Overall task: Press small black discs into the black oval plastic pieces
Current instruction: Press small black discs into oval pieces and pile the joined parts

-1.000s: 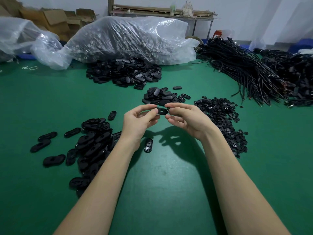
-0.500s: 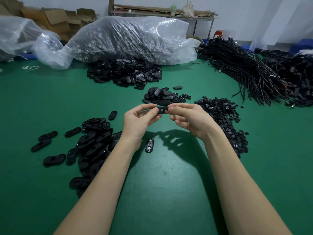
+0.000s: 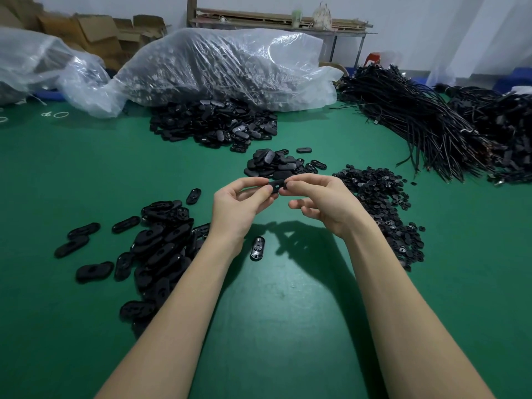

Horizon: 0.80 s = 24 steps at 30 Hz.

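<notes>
Head view. Held item: one black oval piece point(image 3: 275, 186), raised above the green table point(image 3: 288, 326), between my two hands. My left hand point(image 3: 240, 207) pinches its left end between thumb and curled fingers; my right hand point(image 3: 319, 201) pinches its right end with thumb and forefinger, the other fingers curled below. A small pale slot shows in the piece's face; whether a disc sits in it I cannot tell.

Around, on the table:
- single oval piece point(image 3: 257, 248), shiny side up, lying just below my left wrist;
- heap of oval pieces point(image 3: 161, 240) to my left, some strays beside it;
- small pile of oval pieces point(image 3: 276, 165) just beyond my hands;
- pile of small black discs point(image 3: 383, 208) to my right, partly behind my right hand;
- larger heap of oval pieces point(image 3: 213, 125) farther back;
- clear plastic bags point(image 3: 230, 67) behind that heap;
- bundles of black cables point(image 3: 426, 122) at far right.

Room: cardboard boxes point(image 3: 95, 30) at back left, a shelf point(image 3: 276, 23) against the pale wall.
</notes>
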Each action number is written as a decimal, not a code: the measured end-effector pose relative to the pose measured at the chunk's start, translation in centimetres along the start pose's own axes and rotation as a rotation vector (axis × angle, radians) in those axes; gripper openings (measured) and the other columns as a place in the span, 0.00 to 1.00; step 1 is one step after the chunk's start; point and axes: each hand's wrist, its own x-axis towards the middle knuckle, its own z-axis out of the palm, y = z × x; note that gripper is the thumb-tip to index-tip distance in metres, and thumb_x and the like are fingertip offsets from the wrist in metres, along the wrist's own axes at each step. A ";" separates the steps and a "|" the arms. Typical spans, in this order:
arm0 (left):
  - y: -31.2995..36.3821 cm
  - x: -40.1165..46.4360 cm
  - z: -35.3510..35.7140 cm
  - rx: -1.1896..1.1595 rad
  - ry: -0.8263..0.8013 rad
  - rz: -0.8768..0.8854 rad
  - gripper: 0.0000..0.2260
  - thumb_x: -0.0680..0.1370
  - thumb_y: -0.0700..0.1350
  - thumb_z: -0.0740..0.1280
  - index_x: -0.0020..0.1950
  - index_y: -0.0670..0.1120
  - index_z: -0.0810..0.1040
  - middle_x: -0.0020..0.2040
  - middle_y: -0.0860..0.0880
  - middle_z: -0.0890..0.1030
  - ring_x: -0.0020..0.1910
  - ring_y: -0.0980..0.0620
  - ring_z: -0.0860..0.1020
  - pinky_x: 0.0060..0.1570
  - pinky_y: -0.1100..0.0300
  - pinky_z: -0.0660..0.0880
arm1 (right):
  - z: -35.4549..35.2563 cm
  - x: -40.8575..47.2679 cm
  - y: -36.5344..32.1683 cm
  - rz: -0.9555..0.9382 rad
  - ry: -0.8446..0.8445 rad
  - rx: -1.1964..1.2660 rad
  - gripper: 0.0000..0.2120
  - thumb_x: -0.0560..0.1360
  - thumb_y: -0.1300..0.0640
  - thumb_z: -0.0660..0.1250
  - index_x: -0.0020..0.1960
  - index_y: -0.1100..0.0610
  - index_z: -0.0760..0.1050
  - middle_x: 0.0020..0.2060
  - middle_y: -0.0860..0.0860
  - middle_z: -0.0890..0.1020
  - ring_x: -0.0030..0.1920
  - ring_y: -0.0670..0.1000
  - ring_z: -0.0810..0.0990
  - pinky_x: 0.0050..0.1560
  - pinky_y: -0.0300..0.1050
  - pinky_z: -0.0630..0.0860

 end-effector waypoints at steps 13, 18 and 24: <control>-0.1 -0.1 0.1 0.009 -0.006 -0.010 0.06 0.74 0.35 0.75 0.49 0.43 0.83 0.45 0.42 0.87 0.50 0.47 0.86 0.51 0.63 0.81 | 1.1 0.2 0.3 -0.052 0.150 -0.095 0.03 0.72 0.58 0.78 0.42 0.51 0.87 0.39 0.50 0.85 0.31 0.45 0.73 0.24 0.33 0.64; -0.1 -0.1 0.1 0.000 -0.014 -0.014 0.06 0.75 0.35 0.75 0.50 0.42 0.83 0.46 0.42 0.87 0.51 0.47 0.86 0.53 0.61 0.81 | 1.1 0.3 0.5 -0.013 0.137 -0.047 0.03 0.72 0.58 0.78 0.41 0.51 0.88 0.37 0.48 0.83 0.34 0.46 0.72 0.24 0.34 0.64; 0.0 -0.1 0.1 -0.015 -0.045 -0.016 0.06 0.75 0.34 0.74 0.49 0.43 0.83 0.47 0.42 0.87 0.52 0.45 0.86 0.56 0.59 0.81 | 0.7 0.5 0.5 0.052 0.084 0.079 0.03 0.73 0.63 0.77 0.43 0.55 0.87 0.35 0.49 0.83 0.28 0.43 0.71 0.23 0.32 0.63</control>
